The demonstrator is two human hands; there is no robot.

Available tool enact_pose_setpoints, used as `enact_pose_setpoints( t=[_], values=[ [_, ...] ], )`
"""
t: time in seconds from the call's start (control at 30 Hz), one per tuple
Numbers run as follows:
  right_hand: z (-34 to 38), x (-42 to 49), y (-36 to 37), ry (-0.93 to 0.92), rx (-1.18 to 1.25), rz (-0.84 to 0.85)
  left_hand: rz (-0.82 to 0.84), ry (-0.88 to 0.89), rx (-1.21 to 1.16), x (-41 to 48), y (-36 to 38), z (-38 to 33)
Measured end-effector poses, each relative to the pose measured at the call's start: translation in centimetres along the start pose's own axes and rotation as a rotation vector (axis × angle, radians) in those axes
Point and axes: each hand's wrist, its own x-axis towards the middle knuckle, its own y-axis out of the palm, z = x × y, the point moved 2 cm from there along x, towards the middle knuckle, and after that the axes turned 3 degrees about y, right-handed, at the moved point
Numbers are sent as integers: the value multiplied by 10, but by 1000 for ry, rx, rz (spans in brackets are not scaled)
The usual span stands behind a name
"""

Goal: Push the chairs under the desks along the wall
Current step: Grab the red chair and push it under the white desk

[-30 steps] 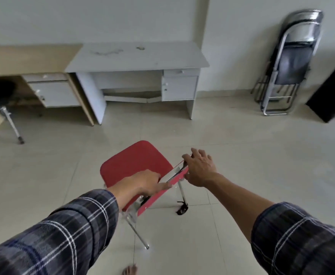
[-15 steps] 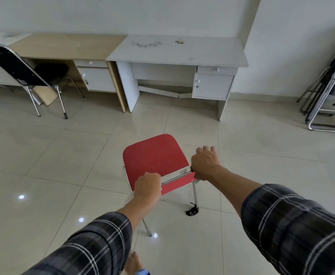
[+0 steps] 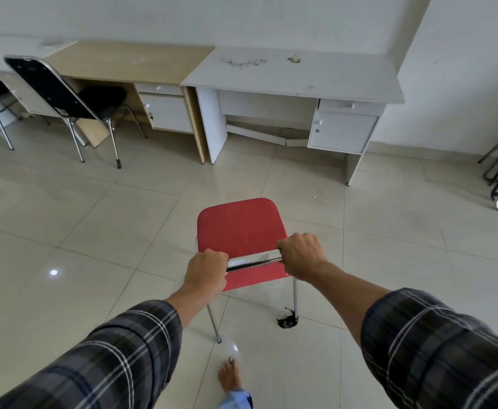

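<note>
The red chair (image 3: pixel 240 228), with its padded, rounded-square seat and thin chrome legs, is stood on the glossy tiled floor (image 3: pixel 94 231), well short of the white table (image 3: pixel 295 75). Its seat is pointed toward that table's open knee space, backrest nearest the camera. The chrome top bar of the backrest is clamped by both fists: left hand (image 3: pixel 206 273) at one end, right hand (image 3: pixel 301 255) at the other. Compared with half a second ago, the chair is now squared up to the table. A black chair (image 3: pixel 62 93) is parked at the wooden table (image 3: pixel 129 60) alongside.
</note>
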Motion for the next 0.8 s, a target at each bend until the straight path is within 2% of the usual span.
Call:
enact_pose_setpoints(
  t=[0.53,0.8],
  values=[
    [43,116,-30,115,31,-14,-26,93,8,111,-20,104],
    [36,176,-40,136,57,-34,-27,118,19,174,-25,128]
  ],
)
